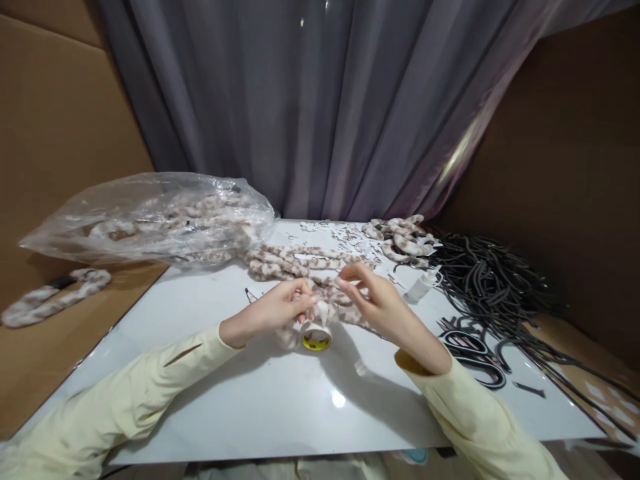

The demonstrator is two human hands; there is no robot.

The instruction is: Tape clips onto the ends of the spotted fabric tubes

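My left hand (pixel 287 307) is closed, thumb against fingers, on a fluffy white-and-brown cord (pixel 287 338), part of which hangs below the palm. Just under its fingertips is a roll of tape (pixel 316 337) with a yellow inner ring, and a whitish strip rises from it toward the fingers. To the right, my right hand (pixel 373 297) is raised with thumb and index fingertip brought together; anything between them is too small to make out. Behind both hands lie more fluffy cords (pixel 300 261) in a bundle.
A clear plastic bag (pixel 150 217) of fluffy pieces sits back left, near a fluffy loop (pixel 55 297) on cardboard. At right are a white bottle (pixel 423 285), black-handled scissors (pixel 473 357) and a heap of black cords (pixel 490 277). Fluffy loops (pixel 403 239) and paper scraps (pixel 345 233) lie at the back.
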